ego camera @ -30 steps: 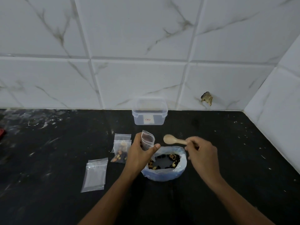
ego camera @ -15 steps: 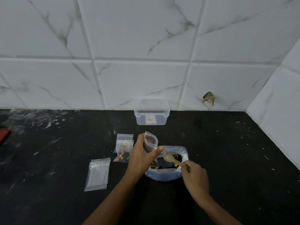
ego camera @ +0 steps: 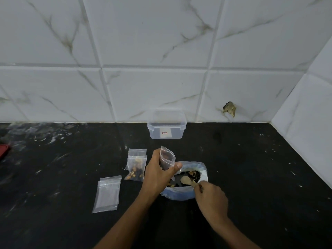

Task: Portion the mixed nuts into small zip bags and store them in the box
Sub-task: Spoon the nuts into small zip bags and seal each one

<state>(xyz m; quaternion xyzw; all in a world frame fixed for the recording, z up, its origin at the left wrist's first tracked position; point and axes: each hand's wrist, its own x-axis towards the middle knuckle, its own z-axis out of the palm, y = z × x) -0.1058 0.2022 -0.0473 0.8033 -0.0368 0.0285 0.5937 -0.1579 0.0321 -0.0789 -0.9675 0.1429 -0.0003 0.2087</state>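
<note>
The small zip bag (ego camera: pixel 167 158) stands upright in the left hand (ego camera: pixel 158 174), pinched between thumb and curled fingers, just left of centre and above the left rim of the big nut bag (ego camera: pixel 186 194). That bag lies open on the black counter (ego camera: pixel 251 168), mixed nuts (ego camera: pixel 195 174) showing inside. The right hand (ego camera: pixel 211 199), coming in from five o'clock, grips the handle of a wooden spoon (ego camera: pixel 186 180), whose bowl sits low inside the nut bag. At nine o'clock of the left hand lie filled zip bags (ego camera: pixel 136 166); at eight o'clock, a stack of empty zip bags (ego camera: pixel 107 194). At twelve o'clock the clear box (ego camera: pixel 166 125) stands against the white marble-tiled wall (ego camera: pixel 161 51). The counter is streaked pale.
</note>
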